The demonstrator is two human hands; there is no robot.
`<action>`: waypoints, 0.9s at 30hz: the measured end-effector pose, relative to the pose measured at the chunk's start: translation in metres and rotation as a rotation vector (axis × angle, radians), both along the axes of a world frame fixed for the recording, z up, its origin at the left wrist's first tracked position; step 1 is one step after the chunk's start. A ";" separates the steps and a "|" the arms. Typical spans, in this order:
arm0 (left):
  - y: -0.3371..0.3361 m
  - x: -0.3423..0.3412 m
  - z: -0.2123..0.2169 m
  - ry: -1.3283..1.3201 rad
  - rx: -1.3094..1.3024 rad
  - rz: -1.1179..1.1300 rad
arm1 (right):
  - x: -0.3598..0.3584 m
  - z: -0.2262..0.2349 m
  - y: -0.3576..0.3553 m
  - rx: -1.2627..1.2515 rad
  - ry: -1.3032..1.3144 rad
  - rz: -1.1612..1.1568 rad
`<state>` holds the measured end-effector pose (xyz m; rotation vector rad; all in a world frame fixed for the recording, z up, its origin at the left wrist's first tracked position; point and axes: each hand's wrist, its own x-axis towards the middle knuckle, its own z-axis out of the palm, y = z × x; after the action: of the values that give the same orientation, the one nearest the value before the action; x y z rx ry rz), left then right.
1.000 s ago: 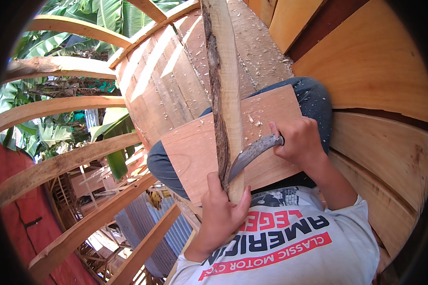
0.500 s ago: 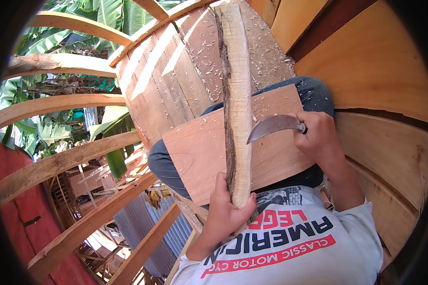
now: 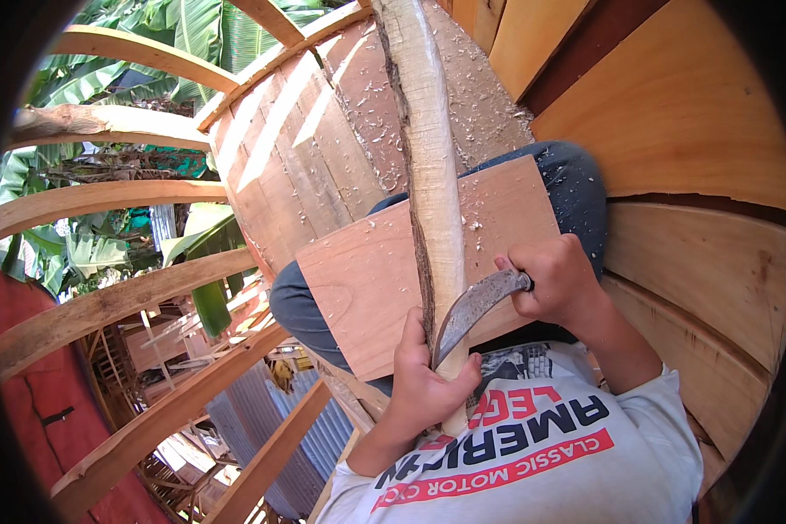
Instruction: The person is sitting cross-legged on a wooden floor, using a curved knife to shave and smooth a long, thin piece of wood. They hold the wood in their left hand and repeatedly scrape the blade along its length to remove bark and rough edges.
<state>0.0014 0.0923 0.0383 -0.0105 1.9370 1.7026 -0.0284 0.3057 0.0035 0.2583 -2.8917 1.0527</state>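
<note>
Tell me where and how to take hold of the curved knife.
Take the curved knife by its handle end, coming from the person's right, where the right hand wraps it and hides most of the grip. The bare blade bows left and down over the wood strip, its tip close to the left hand, so gripping there would likely be unsafe.

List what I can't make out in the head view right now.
Bark-edged wood strip: its far end is cut off by the head view's top edge.
Curved knife: in the head view, most of its handle is hidden inside the right hand.
Left hand: most fingers are hidden behind the wood strip, head view.
Wooden board: wood strip covers part of its middle, head view.
</note>
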 end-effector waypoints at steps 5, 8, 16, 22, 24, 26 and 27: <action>0.003 0.009 -0.002 0.010 -0.003 0.034 | -0.004 -0.005 -0.004 0.080 0.036 -0.083; 0.004 0.006 -0.002 0.129 -0.021 0.046 | -0.011 -0.009 -0.007 0.077 0.088 -0.090; 0.001 0.018 0.008 -0.009 0.003 -0.123 | -0.052 -0.029 0.023 -0.134 0.061 -0.477; -0.009 -0.001 -0.008 0.058 0.006 0.026 | -0.049 0.002 0.056 -0.085 0.021 -0.465; -0.006 -0.009 -0.011 0.089 0.079 0.068 | -0.030 0.007 0.024 -0.051 0.050 -0.259; -0.002 -0.015 -0.006 0.008 0.089 0.028 | -0.019 0.005 -0.001 -0.064 0.024 -0.168; -0.002 -0.017 -0.004 -0.033 0.090 0.009 | -0.017 0.004 -0.007 -0.061 0.003 -0.151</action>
<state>-0.0158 0.0907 0.0339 -0.0139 1.8375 1.7831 -0.0458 0.2984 0.0073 0.0374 -2.8177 1.1097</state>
